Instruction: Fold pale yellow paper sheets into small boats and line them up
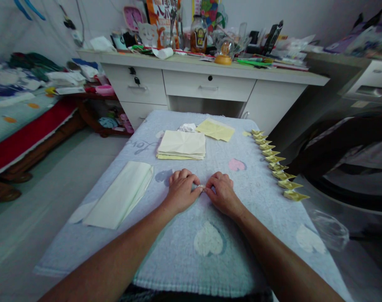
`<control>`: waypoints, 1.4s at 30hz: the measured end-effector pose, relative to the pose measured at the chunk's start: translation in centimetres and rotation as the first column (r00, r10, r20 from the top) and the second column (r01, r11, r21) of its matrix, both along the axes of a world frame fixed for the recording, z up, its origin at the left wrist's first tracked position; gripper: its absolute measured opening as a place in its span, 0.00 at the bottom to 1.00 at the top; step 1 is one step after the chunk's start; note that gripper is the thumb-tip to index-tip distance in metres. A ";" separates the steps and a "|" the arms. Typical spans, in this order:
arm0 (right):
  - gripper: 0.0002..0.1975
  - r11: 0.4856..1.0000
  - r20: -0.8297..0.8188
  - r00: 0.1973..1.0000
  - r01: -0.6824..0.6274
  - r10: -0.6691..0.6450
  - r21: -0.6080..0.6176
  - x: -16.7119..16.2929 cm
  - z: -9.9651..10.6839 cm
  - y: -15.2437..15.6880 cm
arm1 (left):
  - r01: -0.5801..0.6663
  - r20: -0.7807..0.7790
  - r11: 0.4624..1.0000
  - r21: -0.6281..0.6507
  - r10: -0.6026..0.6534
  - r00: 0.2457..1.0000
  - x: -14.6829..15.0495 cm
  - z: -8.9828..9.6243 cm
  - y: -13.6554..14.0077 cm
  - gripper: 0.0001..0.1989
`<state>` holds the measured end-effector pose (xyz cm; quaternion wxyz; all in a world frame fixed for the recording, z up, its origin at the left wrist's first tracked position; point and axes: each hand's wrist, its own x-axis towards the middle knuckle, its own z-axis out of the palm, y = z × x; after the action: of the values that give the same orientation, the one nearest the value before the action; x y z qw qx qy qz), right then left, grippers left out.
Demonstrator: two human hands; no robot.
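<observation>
My left hand (183,187) and my right hand (221,191) meet over the middle of the cloth-covered table. Both are closed in a pinch on a small whitish piece of paper (201,186), mostly hidden by the fingers. Beyond them lies a stack of creased cream paper sheets (182,142), with a yellow sheet (216,129) beside it at the back. To the left is a long folded pale paper bundle (119,197). Along the table's right edge runs a row of several folded yellow paper pieces (274,159) with pointed ends.
A crumpled white tissue (187,127) sits behind the stack. Past the table stands a white desk (209,84) crowded with a jar (198,33) and other items. A front-loading washing machine (367,126) is at the right, beside a clear plastic bag (331,230). A bed (24,113) is at the left.
</observation>
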<state>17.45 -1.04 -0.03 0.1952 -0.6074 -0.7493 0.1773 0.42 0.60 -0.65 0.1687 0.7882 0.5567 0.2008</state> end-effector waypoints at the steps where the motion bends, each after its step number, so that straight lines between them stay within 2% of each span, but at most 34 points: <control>1: 0.04 1.000 -0.005 1.000 0.006 -0.006 0.005 0.0 -0.1 0.0 | 0.004 0.006 1.000 -0.009 -0.004 1.000 0.0 0.1 0.1 0.09; 5: 0.04 1.000 -0.015 1.000 0.012 -0.012 0.022 0.0 -0.2 -0.1 | 0.018 0.031 0.999 -0.032 -0.017 0.999 0.0 0.4 0.1 0.08; 13: 0.05 0.998 -0.014 0.999 -0.047 0.048 0.044 0.0 0.0 -0.5 | 0.120 0.140 0.993 -0.007 -0.118 0.983 0.0 0.6 -0.2 0.05; 20: 0.07 0.994 -0.072 0.993 -0.092 0.096 0.062 0.2 0.4 -0.6 | 0.170 0.206 0.985 -0.040 -0.158 0.966 0.0 0.9 -0.3 0.03; 26: 0.13 0.985 -0.199 0.969 -0.125 0.147 0.119 0.5 0.9 -0.7 | 0.148 0.481 0.984 -0.099 -0.083 0.873 -0.3 1.3 0.0 0.11; 28: 0.12 0.981 -0.219 0.958 -0.164 0.184 0.109 0.7 1.0 -0.7 | 0.173 0.534 0.977 -0.124 -0.081 0.842 -0.5 1.6 0.1 0.11; 32: 0.07 0.977 -0.272 0.938 -0.200 0.214 0.080 0.6 1.2 -0.6 | 0.198 0.566 0.971 -0.132 -0.090 0.820 -0.6 1.8 0.1 0.09; 42: 0.11 0.974 -0.321 0.921 -0.192 0.221 0.120 0.7 1.0 -0.5 | 0.233 0.607 0.958 -0.165 -0.088 0.789 -0.5 0.9 0.1 0.08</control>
<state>18.16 -1.55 0.98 0.3249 -0.4774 -0.7724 0.2643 -0.07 0.65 0.21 0.4414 0.7051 0.4258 0.3560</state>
